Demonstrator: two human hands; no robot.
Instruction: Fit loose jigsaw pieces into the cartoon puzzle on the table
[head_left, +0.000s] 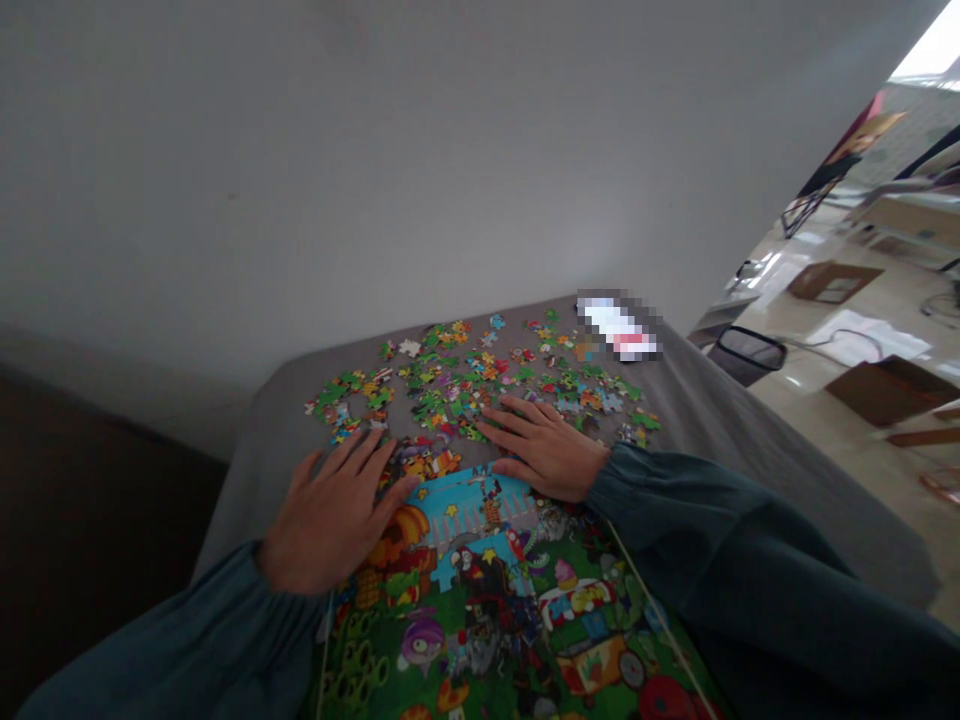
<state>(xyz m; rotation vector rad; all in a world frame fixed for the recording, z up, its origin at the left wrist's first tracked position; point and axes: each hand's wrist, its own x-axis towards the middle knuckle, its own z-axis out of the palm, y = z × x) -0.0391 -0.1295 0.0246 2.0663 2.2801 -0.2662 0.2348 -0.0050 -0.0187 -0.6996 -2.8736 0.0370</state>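
My left hand (pixel 330 510) rests at the upper left edge of a colourful cartoon picture (pixel 420 640), its fingers stretched out and apart. Its fingertips reach the nearest puzzle pieces (pixel 427 465) there. My right hand (pixel 551 450) lies palm down across the picture's upper right edge, fingers extended over the heap of loose puzzle pieces (pixel 450 385). Neither hand shows anything in its grasp; what lies under the palms is hidden. A light blue jigsaw-shaped patch (pixel 448 572) shows on the picture.
A grey cloth (pixel 720 440) covers the table, which stands against a pale wall (pixel 420 170). At the back right of the table lies a bright, pixelated slab (pixel 615 325). Cardboard boxes (pixel 889 390) and cables are on the floor to the right.
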